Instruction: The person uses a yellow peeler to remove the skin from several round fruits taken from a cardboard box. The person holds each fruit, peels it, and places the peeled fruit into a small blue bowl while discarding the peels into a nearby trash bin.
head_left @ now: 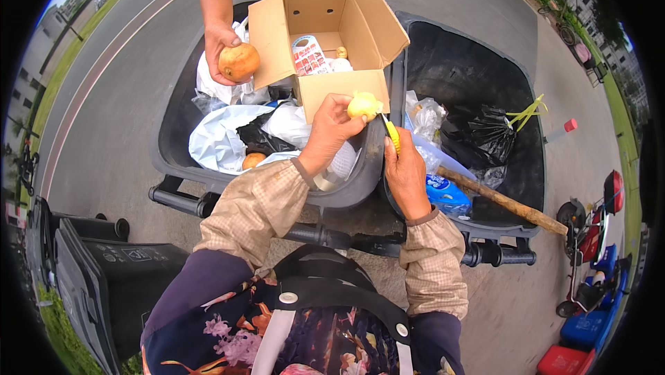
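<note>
My left hand (330, 128) is closed on a small pale yellow fruit (365, 105), held over the near edge of an open cardboard box (339, 90). A yellow-handled knife (393, 134) sits in my right hand (407, 171), its blade at the fruit's right side. I cannot tell whether the blade cuts in. Across from me, another person's hand (219, 46) grips a round orange fruit (239, 63) left of the box. In the box lie a printed white packet (309, 55) and a small yellowish piece (341, 51).
The box rests over a dark bin (170, 143) with plastic bags and another orange fruit (253, 160). The second bin (443, 42) holds a black bag (485, 136) and a wooden stick (506, 200) jutting out. A lidded bin (131, 271) stands left; a scooter (589, 236) stands right.
</note>
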`<state>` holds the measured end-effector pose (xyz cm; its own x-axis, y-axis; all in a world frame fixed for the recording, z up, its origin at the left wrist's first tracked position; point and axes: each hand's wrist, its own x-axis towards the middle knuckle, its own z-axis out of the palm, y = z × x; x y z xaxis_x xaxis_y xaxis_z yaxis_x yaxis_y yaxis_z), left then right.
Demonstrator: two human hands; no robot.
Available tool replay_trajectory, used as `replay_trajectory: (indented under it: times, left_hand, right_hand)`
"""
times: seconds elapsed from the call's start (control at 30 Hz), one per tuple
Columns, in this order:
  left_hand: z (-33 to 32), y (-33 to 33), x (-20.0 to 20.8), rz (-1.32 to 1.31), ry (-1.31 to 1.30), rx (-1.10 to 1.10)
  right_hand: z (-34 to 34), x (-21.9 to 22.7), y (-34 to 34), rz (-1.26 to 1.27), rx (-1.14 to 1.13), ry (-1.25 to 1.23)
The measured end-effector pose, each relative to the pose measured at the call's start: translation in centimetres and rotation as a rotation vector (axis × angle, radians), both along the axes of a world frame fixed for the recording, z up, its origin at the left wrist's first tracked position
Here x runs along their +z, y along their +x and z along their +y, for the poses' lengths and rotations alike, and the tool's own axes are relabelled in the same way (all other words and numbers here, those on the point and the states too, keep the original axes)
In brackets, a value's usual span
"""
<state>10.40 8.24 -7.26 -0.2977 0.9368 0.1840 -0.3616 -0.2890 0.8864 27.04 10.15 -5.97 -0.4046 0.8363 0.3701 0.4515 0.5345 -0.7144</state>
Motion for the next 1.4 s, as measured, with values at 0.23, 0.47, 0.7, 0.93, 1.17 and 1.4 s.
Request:
replay_trajectory:
  times: [0.23, 0.47, 0.7, 0.93, 1.17, 1.4]
  left_hand:
    - [-0.3, -0.3, 0.5, -0.238, -0.121, -0.144]
    - [-0.1, -0.4, 0.2, -0.154, -0.128, -0.027]
    - [-0.2, -0.1, 0.1, -0.181, -0.189, -0.053]
    - [-0.9, 0.9, 0.1, -0.250, -0.259, -0.139]
    - [-0.6, 0.6, 1.1, -0.231, -0.169, -0.107]
    - [-0.6, 0.1, 1.2, -0.255, -0.125, -0.153]
  right_hand:
    - [2.4, -1.9, 1.3, 0.288, 0.071, -0.484]
    - [0.5, 1.0, 0.4, -0.012, 0.052, 0.310]
    - [0.0, 0.5, 0.1, -0.220, -0.017, 0.382]
    - [1.6, -0.7, 0.9, -0.362, -0.190, 0.275]
    - [1.8, 0.5, 1.5, 0.099, -0.087, 0.037]
    - [0.7, 0.6, 0.5, 0.033, 0.009, 0.208]
